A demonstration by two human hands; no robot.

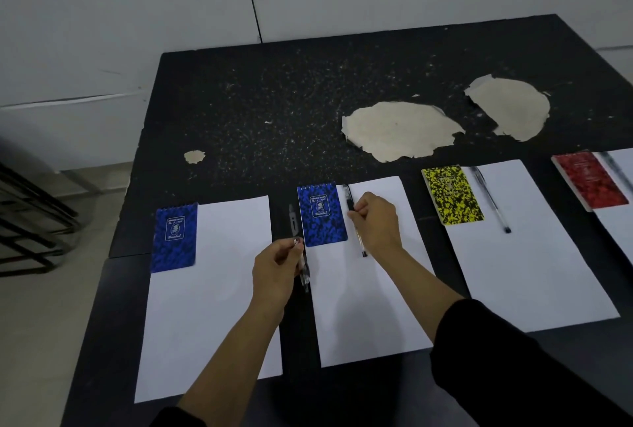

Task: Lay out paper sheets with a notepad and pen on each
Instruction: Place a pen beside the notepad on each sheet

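notepads: blue mottled (321, 214) | yellow-black speckled (451, 194) | red, seemingly mottled (590, 179)

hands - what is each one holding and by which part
Left hand pinches a clear plastic pen near its upper end. Right hand grips a black-capped clear pen just below the cap.

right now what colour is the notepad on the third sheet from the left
Yellow with black speckles; the notepad shows best in the head view.

Left hand (274, 272): bare, no rings or watch showing.
Right hand (376, 221): bare, no rings showing.
Left sleeve (178, 418): black, pushed up near the elbow.
Right sleeve (496, 358): black, loose, covering the arm to mid-forearm.
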